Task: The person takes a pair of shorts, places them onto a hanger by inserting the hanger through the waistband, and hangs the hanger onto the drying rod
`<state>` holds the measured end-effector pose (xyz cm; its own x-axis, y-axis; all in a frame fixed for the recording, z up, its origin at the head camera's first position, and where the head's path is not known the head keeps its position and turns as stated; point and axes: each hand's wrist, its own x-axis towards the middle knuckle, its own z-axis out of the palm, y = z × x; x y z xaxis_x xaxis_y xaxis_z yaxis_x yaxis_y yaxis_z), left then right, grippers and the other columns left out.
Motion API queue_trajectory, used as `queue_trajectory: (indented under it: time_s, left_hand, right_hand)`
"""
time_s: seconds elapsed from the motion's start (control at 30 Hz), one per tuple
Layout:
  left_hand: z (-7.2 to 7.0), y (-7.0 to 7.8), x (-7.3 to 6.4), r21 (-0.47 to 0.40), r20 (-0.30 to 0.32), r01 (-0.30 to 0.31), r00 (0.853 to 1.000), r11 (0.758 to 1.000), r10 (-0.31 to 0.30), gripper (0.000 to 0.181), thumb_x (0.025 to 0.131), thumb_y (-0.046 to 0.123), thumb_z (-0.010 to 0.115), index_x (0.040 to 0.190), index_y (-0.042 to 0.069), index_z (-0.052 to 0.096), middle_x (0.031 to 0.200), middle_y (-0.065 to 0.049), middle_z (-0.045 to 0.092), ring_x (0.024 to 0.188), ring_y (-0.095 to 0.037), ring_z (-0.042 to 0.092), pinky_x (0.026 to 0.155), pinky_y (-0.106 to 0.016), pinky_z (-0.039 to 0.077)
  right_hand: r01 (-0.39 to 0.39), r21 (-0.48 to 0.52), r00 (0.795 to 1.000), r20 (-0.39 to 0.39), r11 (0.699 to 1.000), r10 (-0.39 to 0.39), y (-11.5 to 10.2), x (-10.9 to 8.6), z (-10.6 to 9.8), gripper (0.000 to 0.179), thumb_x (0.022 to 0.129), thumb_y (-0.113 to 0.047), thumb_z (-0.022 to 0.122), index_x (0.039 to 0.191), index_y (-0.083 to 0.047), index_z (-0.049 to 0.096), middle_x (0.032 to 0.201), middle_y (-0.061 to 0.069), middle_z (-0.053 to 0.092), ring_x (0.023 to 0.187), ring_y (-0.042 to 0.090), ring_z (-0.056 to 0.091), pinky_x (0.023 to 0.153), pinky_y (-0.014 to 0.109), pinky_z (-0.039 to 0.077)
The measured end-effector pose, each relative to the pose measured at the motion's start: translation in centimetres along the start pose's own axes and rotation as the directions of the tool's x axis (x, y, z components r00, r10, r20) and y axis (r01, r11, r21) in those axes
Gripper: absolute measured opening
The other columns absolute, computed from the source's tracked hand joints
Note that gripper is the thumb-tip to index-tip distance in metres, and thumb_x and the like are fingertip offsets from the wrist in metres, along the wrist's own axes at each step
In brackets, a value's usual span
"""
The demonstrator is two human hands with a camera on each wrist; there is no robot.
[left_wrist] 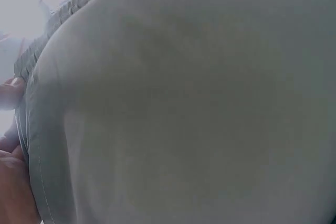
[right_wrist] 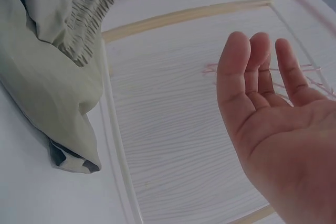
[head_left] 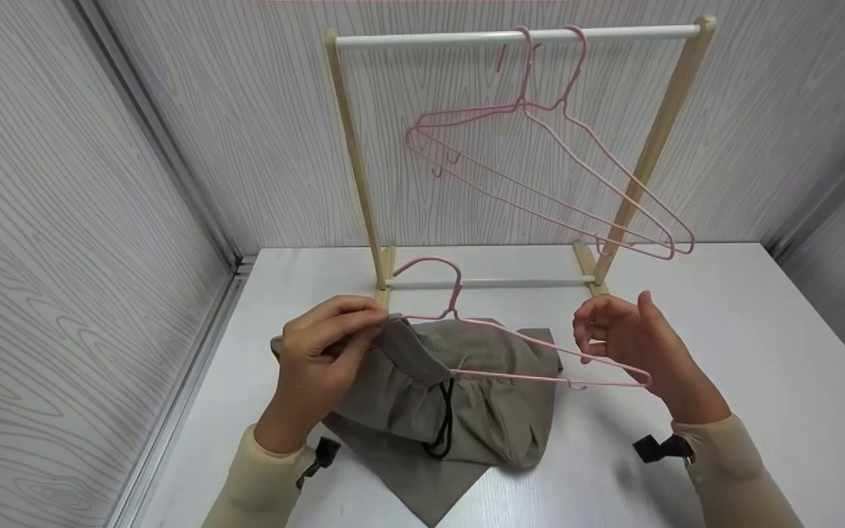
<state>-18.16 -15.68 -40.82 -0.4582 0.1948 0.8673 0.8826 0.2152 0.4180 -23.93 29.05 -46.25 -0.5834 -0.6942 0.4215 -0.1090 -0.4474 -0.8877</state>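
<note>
Grey-green pants [head_left: 499, 422] with a gathered elastic waist and a black drawstring [head_left: 446, 418] hang bunched over the white table. My left hand [head_left: 323, 359] pinches the waistband at its left corner between thumb and fingers. A pink hanger [head_left: 510, 376] has its left end inside that waistband, hidden by the cloth; its hook and right end stick out. By the hanger's right end is my right hand [head_left: 635, 341], fingers loosely bent and nothing in the palm. Cloth of the pants [left_wrist: 184, 103] fills most of the left wrist view.
A rack with wooden legs [head_left: 355, 158] and a white top rail [head_left: 430, 40] stands behind the pants. Two pink hangers [head_left: 576, 155] hang from the rail, right of its middle. Wood-grain panels [head_left: 41, 293] wall in the white table [head_left: 723, 308] at the back and sides.
</note>
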Motion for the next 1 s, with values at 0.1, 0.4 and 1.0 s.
queue_trajectory:
  time_s: [0.1, 0.4, 1.0]
  left_hand:
    - [0.0, 0.3, 0.1, -0.016, 0.000, -0.014, 1.000, 1.000, 0.014, 0.038, 0.088, -0.022, 0.075, 0.115, 0.003, 0.084, 0.112, -0.016, 0.078, 0.089, -0.017, 0.075, 0.073, -0.019, 0.058]
    - [0.1, 0.9, 0.3, -0.040, -0.029, -0.031, 0.999, 0.999, 0.030, 0.036, 0.087, -0.022, 0.076, 0.112, 0.002, 0.084, 0.110, -0.017, 0.079, 0.090, -0.019, 0.075, 0.074, -0.020, 0.059]
    - [0.4, 1.0, 0.2, -0.098, -0.064, -0.018, 0.998, 0.995, 0.012, 0.035, 0.087, -0.025, 0.073, 0.111, -0.001, 0.083, 0.108, -0.020, 0.077, 0.094, -0.020, 0.075, 0.078, -0.021, 0.061]
  right_hand:
    - [-0.012, 0.070, 1.000, -0.025, 0.997, 0.014, 0.3, 0.1, -0.2, 0.072, 0.121, -0.041, 0.009, 0.141, 0.010, 0.054, 0.126, 0.013, 0.068, 0.114, 0.024, 0.067, 0.099, 0.038, 0.058]
    - [-0.306, -0.423, 0.940, -0.275, 0.853, 0.201, 2.6, 0.8, 2.4, 0.035, 0.116, -0.008, 0.048, 0.146, 0.008, 0.059, 0.138, 0.010, 0.070, 0.126, 0.015, 0.067, 0.106, 0.029, 0.056]
    - [-0.286, -0.840, 0.954, -0.205, 0.461, 0.219, 8.1, 1.7, 6.1, 0.055, 0.104, -0.014, 0.074, 0.156, -0.023, 0.060, 0.150, 0.000, 0.062, 0.137, 0.019, 0.057, 0.110, 0.049, 0.052]
